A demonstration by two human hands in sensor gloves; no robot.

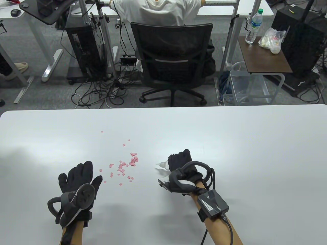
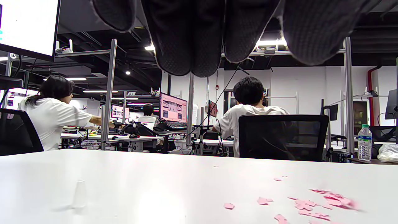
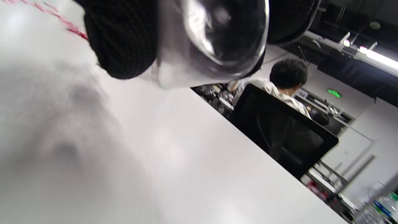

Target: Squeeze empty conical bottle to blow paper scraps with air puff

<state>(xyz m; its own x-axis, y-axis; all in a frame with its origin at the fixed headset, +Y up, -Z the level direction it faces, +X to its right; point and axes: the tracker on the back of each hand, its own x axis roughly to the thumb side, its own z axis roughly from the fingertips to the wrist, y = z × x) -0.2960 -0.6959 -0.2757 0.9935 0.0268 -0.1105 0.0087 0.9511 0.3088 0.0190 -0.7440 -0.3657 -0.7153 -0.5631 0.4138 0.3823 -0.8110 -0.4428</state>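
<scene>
Pink paper scraps [image 1: 125,166] lie scattered on the white table [image 1: 230,143], between my hands. My right hand [image 1: 179,160] grips a clear, empty conical bottle [image 1: 163,165] on its side, just above the table. Its nozzle points left at the scraps, a short gap away. In the right wrist view the bottle's round base [image 3: 211,40] fills the top between my gloved fingers [image 3: 124,40]. My left hand [image 1: 79,174] rests flat and empty on the table, left of the scraps, fingers spread. The left wrist view shows its fingertips [image 2: 186,40] and the scraps [image 2: 311,205] at the lower right.
A small, faint translucent cone [image 2: 80,194] stands on the table left of my left hand. Beyond the table's far edge are a black office chair [image 1: 173,58] with a seated person, cables on the floor and a side table with a water bottle [image 1: 253,25].
</scene>
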